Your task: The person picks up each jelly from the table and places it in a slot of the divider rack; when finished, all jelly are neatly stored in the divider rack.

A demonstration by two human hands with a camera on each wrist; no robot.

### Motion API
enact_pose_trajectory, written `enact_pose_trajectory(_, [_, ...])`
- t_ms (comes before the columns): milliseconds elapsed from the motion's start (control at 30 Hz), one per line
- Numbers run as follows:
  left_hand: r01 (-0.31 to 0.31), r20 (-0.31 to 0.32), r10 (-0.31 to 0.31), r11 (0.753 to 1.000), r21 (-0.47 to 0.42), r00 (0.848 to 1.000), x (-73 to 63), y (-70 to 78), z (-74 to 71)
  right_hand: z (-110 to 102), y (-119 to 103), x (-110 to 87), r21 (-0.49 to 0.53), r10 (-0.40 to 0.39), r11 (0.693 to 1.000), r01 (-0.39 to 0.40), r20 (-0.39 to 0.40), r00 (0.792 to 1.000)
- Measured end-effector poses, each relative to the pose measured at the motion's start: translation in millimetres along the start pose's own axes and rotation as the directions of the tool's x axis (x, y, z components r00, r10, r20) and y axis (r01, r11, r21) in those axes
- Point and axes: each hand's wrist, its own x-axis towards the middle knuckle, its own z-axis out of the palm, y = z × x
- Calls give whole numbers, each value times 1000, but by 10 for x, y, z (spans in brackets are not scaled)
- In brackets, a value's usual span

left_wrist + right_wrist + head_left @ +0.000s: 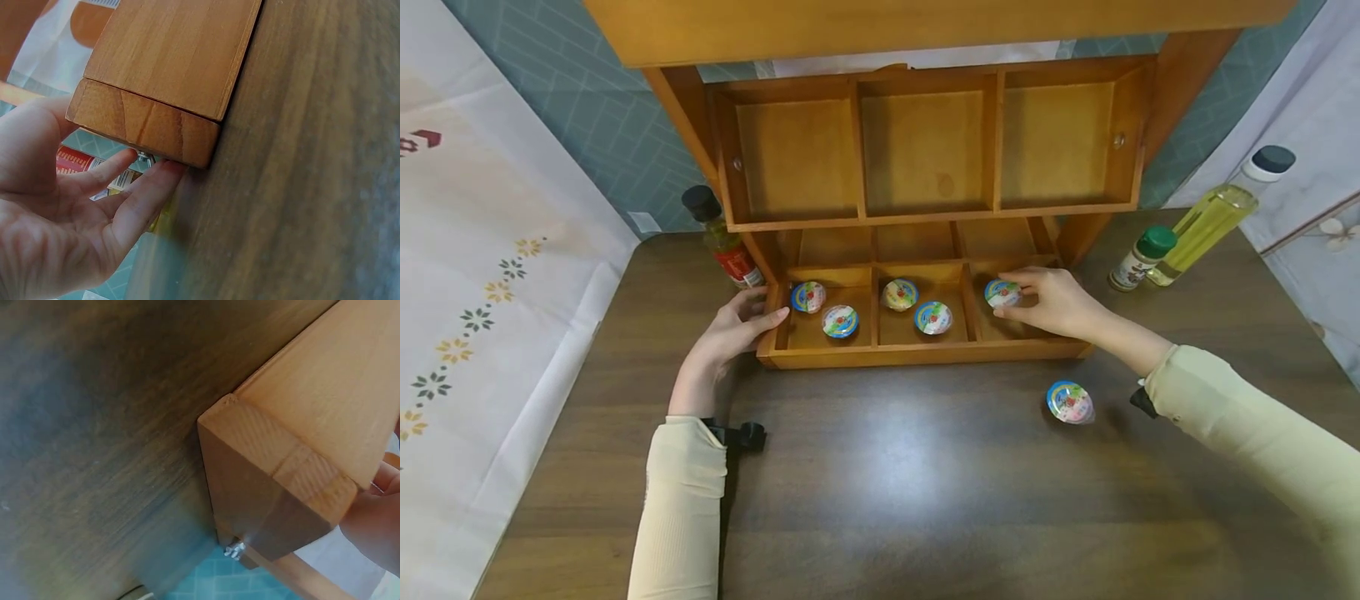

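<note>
My right hand [1060,304] reaches into the right compartment of the wooden rack's [925,357] bottom tray, thumb and fingers around a small foil-lidded jelly cup [1002,293]. In the right wrist view only part of that hand [374,528] shows behind the rack's corner; the cup is hidden there. My left hand [730,329] holds the tray's left end, thumb at the upper edge and fingers [147,197] against the outer side. Two jelly cups [840,322] lie in the left compartment and two more [933,318] in the middle one. Another jelly cup [1070,402] lies on the table, tilted, in front of the rack.
The rack's upper tray [925,150] has three compartments and overhangs the lower one. A dark-capped bottle [724,242] stands at the left. At the right are a green-capped seasoning jar [1138,260] and an oil bottle [1213,221]. Brown tabletop [887,500] extends in front.
</note>
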Motion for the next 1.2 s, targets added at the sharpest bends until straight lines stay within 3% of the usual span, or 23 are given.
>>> enact_pose_trajectory(200, [0,2,0,1000,0,1000,6,-2,-10,15,19,91,-20,4,1000,-3,45,999])
enact_pose_trajectory(700, [-2,-8,3,1000,21,1000,-6,-15,0,87,26,197,37,-9,999,7,52,999])
enact_pose_trajectory(967, [1,-7,0,1000,12,1000,-15,-11,7,74,4,158,28,-23,999,22,42,999])
enact_pose_trajectory(1200, [-4,-5,4,1000,-8,1000,-7,-14,7,1,20,2,28,-31,999,31,-6,999])
